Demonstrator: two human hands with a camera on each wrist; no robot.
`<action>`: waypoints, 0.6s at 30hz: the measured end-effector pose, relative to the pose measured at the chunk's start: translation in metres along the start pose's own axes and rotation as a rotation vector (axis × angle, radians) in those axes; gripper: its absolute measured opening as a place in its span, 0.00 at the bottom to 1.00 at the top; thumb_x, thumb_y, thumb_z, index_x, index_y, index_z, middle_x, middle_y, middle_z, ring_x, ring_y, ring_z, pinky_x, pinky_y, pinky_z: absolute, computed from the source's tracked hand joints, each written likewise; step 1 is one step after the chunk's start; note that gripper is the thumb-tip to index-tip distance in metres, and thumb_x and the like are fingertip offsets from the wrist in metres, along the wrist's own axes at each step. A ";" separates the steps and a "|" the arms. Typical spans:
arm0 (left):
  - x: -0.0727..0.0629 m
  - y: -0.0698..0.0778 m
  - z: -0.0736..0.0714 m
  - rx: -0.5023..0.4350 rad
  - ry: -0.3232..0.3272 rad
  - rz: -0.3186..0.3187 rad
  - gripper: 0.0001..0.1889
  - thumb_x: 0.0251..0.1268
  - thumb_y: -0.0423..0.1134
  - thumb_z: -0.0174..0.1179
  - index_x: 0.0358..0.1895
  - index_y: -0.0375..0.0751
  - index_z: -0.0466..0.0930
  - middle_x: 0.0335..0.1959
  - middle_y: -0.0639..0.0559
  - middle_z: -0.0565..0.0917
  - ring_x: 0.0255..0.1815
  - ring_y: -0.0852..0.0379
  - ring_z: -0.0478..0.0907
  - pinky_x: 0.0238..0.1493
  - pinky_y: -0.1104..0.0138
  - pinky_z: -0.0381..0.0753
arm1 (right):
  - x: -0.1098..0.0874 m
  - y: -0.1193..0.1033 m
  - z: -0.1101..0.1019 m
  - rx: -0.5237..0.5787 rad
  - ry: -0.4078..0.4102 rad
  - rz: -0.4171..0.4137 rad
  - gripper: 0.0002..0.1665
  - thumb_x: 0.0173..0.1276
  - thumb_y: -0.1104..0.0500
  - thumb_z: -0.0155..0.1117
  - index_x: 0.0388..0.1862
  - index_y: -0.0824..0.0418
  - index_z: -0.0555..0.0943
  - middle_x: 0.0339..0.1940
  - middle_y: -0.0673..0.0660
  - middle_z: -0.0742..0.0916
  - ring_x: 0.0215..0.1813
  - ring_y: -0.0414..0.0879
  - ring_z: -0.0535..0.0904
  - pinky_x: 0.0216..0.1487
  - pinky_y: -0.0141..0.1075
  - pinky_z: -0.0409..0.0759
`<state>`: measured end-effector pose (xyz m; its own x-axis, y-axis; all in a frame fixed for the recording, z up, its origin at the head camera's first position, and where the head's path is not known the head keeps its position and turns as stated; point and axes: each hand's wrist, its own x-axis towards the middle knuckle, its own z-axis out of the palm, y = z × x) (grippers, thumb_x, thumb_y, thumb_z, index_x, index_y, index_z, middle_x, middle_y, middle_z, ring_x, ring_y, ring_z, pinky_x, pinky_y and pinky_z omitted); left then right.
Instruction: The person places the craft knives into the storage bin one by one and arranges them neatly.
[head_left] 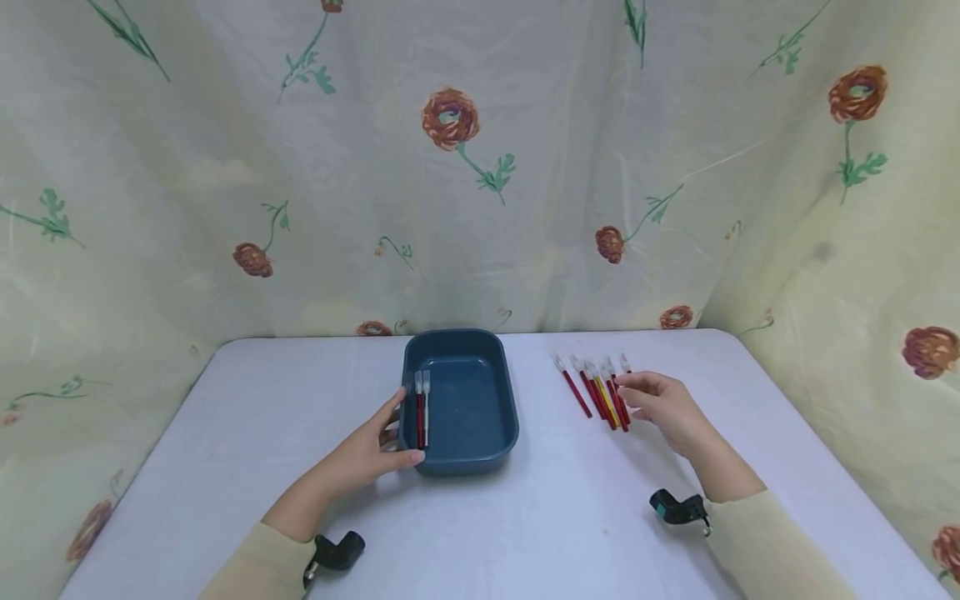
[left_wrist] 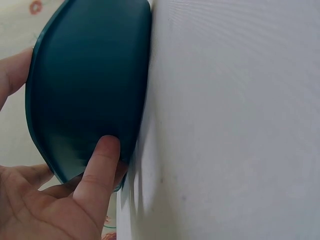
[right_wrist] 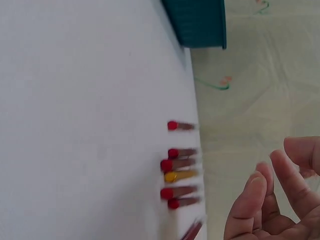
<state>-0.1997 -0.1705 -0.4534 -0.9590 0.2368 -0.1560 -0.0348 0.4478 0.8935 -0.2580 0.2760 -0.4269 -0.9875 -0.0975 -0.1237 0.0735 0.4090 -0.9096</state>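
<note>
A dark blue plastic tray (head_left: 468, 408) (left_wrist: 90, 85) stands on the table. My left hand (head_left: 363, 454) (left_wrist: 55, 210) holds its near left corner, thumb at the front rim and fingers against the left outer wall. Inside, along the left side, lie a red pen-like stick (head_left: 420, 427) and a white one (head_left: 427, 421), both with clear caps. Right of the tray several red sticks (head_left: 577, 396) (right_wrist: 172, 125) and a yellow one (head_left: 606, 402) (right_wrist: 172, 177) lie in a slanted row. My right hand (head_left: 663, 408) (right_wrist: 272, 205) is over the row's right end, fingers loosely bent, nothing visible between them.
The table (head_left: 300, 400) has a white cover, and its back edge meets a flowered curtain (head_left: 525, 250). Curtain also hangs on both sides. A black wrist camera (head_left: 341, 552) is on the left wrist, another camera (head_left: 678, 508) on the right.
</note>
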 end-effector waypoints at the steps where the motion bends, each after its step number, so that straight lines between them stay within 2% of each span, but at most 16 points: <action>1: 0.000 0.000 0.000 -0.001 -0.001 -0.001 0.57 0.56 0.50 0.75 0.82 0.57 0.42 0.79 0.36 0.55 0.75 0.33 0.59 0.67 0.43 0.67 | 0.001 0.002 -0.002 -0.003 0.009 0.008 0.26 0.78 0.55 0.57 0.67 0.71 0.72 0.63 0.68 0.77 0.59 0.58 0.74 0.55 0.39 0.80; 9: -0.001 0.001 -0.001 -0.002 -0.004 -0.004 0.57 0.56 0.50 0.75 0.82 0.58 0.43 0.79 0.36 0.55 0.75 0.32 0.59 0.67 0.43 0.68 | 0.013 0.016 -0.014 -0.025 0.032 0.058 0.27 0.78 0.57 0.57 0.67 0.72 0.71 0.62 0.68 0.77 0.49 0.52 0.76 0.48 0.36 0.82; 18: -0.002 0.003 -0.001 0.014 -0.003 -0.001 0.57 0.57 0.50 0.75 0.82 0.58 0.42 0.79 0.35 0.55 0.75 0.32 0.59 0.66 0.42 0.68 | 0.025 0.024 -0.023 -0.112 0.061 0.114 0.25 0.77 0.57 0.56 0.66 0.71 0.72 0.59 0.67 0.79 0.46 0.48 0.75 0.43 0.35 0.79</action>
<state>-0.1984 -0.1706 -0.4503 -0.9582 0.2383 -0.1584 -0.0321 0.4606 0.8870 -0.2844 0.3046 -0.4428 -0.9807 0.0093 -0.1955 0.1725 0.5131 -0.8408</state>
